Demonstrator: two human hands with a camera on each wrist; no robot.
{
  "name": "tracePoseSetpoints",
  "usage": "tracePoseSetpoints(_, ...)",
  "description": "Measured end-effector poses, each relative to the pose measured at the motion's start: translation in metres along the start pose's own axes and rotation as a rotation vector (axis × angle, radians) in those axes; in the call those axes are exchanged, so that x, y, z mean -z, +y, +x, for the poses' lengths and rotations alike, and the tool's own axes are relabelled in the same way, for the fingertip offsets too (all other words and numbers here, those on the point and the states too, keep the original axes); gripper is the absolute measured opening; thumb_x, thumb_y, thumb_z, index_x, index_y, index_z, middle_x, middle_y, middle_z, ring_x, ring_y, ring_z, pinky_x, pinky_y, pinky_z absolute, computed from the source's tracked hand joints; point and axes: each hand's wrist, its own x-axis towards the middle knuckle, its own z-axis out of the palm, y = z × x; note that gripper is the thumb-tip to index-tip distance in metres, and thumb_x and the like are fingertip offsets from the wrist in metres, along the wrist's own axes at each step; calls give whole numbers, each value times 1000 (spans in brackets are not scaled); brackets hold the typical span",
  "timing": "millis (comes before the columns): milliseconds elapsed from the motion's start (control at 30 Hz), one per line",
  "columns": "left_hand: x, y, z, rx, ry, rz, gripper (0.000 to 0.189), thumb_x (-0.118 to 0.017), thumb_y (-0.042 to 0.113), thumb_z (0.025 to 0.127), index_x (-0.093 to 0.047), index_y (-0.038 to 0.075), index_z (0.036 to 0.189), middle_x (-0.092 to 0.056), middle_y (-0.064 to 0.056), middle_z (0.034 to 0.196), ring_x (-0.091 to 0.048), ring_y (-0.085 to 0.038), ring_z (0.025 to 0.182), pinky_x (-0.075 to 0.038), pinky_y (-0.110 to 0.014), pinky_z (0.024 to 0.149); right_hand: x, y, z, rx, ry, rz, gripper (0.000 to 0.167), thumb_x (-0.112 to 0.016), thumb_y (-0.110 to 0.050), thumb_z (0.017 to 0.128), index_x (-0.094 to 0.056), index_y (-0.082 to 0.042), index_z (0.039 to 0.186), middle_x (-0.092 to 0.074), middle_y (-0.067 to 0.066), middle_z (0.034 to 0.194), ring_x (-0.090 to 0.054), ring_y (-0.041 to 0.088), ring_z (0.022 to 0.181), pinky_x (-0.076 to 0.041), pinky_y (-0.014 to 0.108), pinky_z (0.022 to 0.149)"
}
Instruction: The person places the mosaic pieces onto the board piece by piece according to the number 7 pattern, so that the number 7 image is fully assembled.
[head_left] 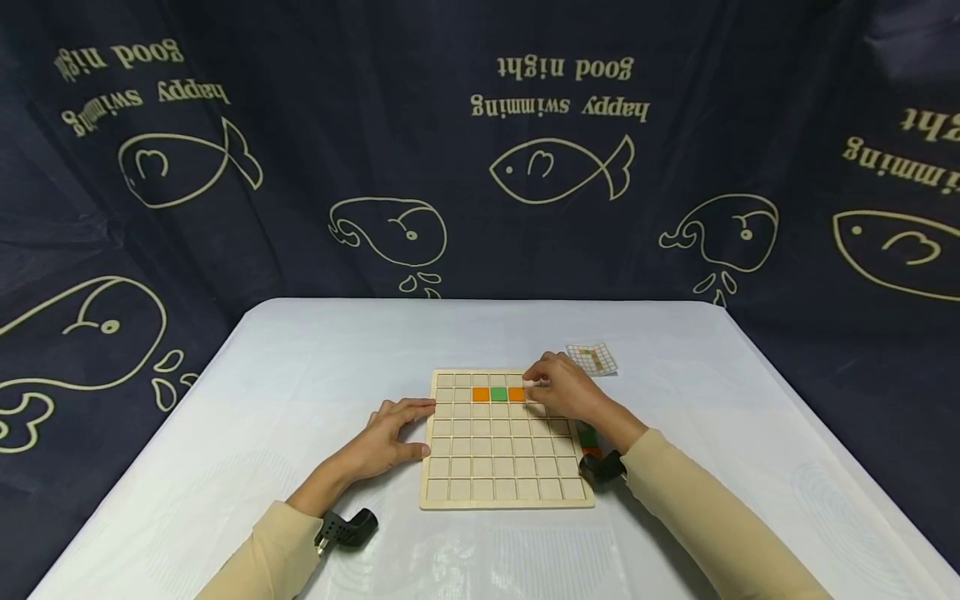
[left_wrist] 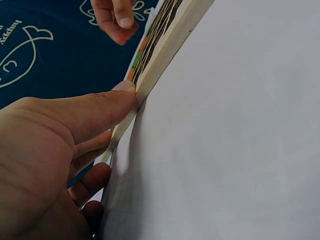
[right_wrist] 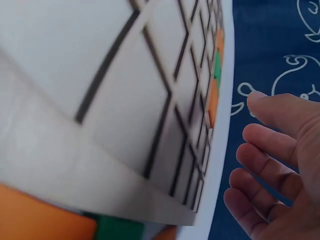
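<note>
A square wooden grid board (head_left: 506, 507) lies on the table. In its second row from the far side sit an orange tile (head_left: 481, 394), a green tile (head_left: 498, 394) and another orange tile (head_left: 516, 394), side by side. My left hand (head_left: 382, 439) rests at the board's left edge, thumb and fingers spread along it. The left wrist view has its thumb (left_wrist: 107, 106) touching the wooden rim. Over the board's far right part hovers my right hand (head_left: 567, 387), beside the right-hand orange tile. Its fingers look loosely bent and apart in the right wrist view, with no tile visible between them.
A small card (head_left: 592, 358) printed with a coloured grid pattern lies beyond the board's far right corner. Beside the board's right edge are more green (right_wrist: 119, 227) and orange tiles (right_wrist: 45, 215), partly hidden by the right arm. A dark printed curtain (head_left: 480, 250) hangs behind the white table (head_left: 337, 333).
</note>
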Motion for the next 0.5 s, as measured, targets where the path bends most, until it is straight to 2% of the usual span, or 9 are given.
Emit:
tracePoseSetpoints(267,1,1,0,1,-1,0,62,-73,24,80,-50,11,136,-44,1,145,-36,-15,109,-23,-38,91,9,-10,-9,13,39,26,29,-65,-26,89,-67,-10,113,-59,2,104,-51,21,97,-44,36,81)
tracePoseSetpoints(500,0,1,0,11,-1,-2,62,-74,24,80,-50,11,136,-43,2,146,-36,-16,109,-23,-40,92,17,-15,-19,45,95,-8,26,-67,-23,87,-68,-11,110,-60,0,100,-52,21,95,-44,36,79)
